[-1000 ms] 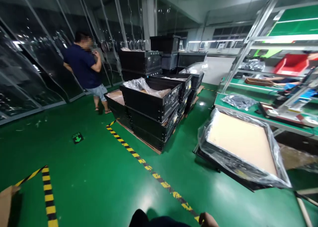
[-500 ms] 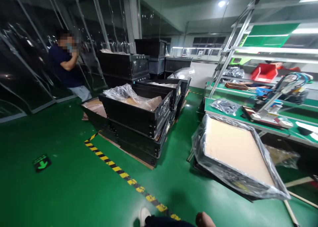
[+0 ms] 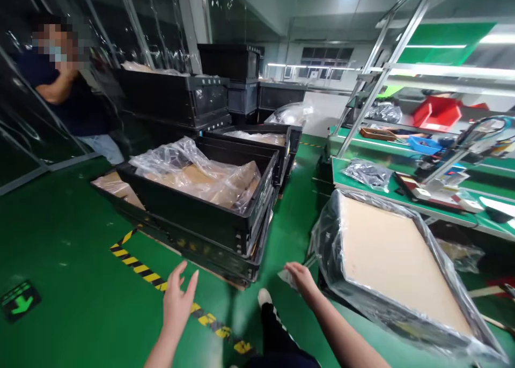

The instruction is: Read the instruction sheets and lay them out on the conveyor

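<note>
Low down, left hand (image 3: 177,298) spread open, empty; right hand (image 3: 301,280) loose, unclenched, beside tilted bagged tray (image 3: 386,250), long axis running away rightward.

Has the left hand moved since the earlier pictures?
Yes. The left hand, out of view before, is now raised, open, over the yellow-black floor tape, toward the stacked black crates.

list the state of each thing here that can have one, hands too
left hand: open, fingers spread, holding nothing
right hand: empty, at the plastic corner of the tilted crate
front black crate: open-topped, clear plastic bunched inside
tilted crate: leaning, plastic-wrapped, cardboard sheet on top
rear black crates: stacked
</note>
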`<control>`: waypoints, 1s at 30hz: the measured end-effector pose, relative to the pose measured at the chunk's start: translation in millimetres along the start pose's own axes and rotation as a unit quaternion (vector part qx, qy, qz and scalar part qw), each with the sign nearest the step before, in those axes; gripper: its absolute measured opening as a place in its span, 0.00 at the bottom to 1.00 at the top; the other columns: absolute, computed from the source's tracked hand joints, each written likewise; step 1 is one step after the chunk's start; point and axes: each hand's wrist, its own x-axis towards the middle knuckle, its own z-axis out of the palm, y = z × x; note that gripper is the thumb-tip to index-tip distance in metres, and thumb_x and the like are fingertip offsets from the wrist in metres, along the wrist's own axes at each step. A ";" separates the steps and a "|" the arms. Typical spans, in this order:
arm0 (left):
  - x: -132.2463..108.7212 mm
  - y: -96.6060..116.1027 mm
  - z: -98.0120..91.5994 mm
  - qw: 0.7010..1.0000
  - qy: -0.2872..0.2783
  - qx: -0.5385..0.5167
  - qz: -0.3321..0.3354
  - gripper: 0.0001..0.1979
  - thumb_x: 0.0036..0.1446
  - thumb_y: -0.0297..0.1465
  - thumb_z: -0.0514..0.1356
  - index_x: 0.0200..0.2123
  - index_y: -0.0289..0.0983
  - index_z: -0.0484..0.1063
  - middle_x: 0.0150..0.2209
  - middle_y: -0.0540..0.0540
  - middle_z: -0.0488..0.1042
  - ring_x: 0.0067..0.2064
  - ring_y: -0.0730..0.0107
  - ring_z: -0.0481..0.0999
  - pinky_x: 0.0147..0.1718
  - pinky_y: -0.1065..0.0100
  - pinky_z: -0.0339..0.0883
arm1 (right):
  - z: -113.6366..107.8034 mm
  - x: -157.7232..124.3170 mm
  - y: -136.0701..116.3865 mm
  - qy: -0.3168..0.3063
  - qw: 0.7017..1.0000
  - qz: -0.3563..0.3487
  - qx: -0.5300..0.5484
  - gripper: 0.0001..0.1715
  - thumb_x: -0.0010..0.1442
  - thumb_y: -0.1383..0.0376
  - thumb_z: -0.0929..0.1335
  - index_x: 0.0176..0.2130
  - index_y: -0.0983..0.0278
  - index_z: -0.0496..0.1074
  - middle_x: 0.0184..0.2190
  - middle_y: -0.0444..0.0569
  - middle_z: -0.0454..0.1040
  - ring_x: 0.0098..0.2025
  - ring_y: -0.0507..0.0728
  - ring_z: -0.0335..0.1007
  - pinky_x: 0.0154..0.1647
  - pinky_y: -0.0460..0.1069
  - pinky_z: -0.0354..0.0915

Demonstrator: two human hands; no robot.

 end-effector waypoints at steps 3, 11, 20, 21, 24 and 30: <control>42.9 67.0 6.8 0.974 0.055 0.055 0.211 0.33 0.52 0.45 0.61 0.58 0.37 0.59 0.58 0.35 0.63 0.58 0.53 0.65 0.55 0.52 0.64 | 15.6 34.7 -74.4 -0.030 0.998 -0.048 0.042 0.31 0.44 0.41 0.67 0.30 0.66 0.69 0.16 0.43 0.66 0.17 0.49 0.58 0.15 0.44 0.50; 134.0 145.1 12.6 0.862 -0.072 0.271 0.422 0.38 0.42 0.53 0.65 0.54 0.41 0.64 0.51 0.41 0.72 0.57 0.50 0.67 0.61 0.49 0.45 | 45.9 114.0 -210.3 -0.124 0.980 -0.135 0.083 0.34 0.50 0.38 0.64 0.39 0.65 0.67 0.20 0.39 0.64 0.18 0.46 0.57 0.13 0.42 0.50; 135.5 154.3 14.1 0.871 -0.090 0.258 0.409 0.19 0.37 0.40 0.70 0.27 0.38 0.65 0.27 0.52 0.70 0.32 0.69 0.70 0.49 0.58 0.55 | 65.0 158.9 -254.0 -0.138 0.981 -0.091 0.102 0.26 0.48 0.47 0.70 0.26 0.66 0.63 0.15 0.40 0.62 0.16 0.47 0.56 0.14 0.43 0.51; 135.4 155.4 14.5 0.871 -0.090 0.259 0.408 0.20 0.37 0.41 0.70 0.27 0.38 0.65 0.27 0.52 0.70 0.32 0.69 0.70 0.49 0.58 0.55 | 65.7 158.8 -257.3 -0.138 0.982 -0.086 0.098 0.25 0.48 0.48 0.70 0.25 0.66 0.63 0.15 0.41 0.63 0.16 0.47 0.56 0.14 0.44 0.50; 134.9 158.6 13.9 0.868 -0.089 0.254 0.416 0.22 0.35 0.42 0.71 0.27 0.38 0.65 0.26 0.53 0.70 0.31 0.70 0.70 0.48 0.58 0.54 | 65.3 157.3 -263.0 -0.143 0.982 -0.076 0.096 0.24 0.48 0.49 0.70 0.22 0.66 0.63 0.14 0.40 0.61 0.15 0.47 0.54 0.13 0.44 0.49; 119.7 166.2 16.7 0.866 -0.074 0.247 0.428 0.23 0.35 0.40 0.72 0.28 0.38 0.63 0.26 0.52 0.69 0.29 0.68 0.70 0.45 0.56 0.55 | 61.3 156.2 -258.1 -0.101 0.989 -0.067 0.085 0.21 0.45 0.52 0.72 0.23 0.66 0.63 0.16 0.41 0.63 0.18 0.48 0.57 0.18 0.45 0.54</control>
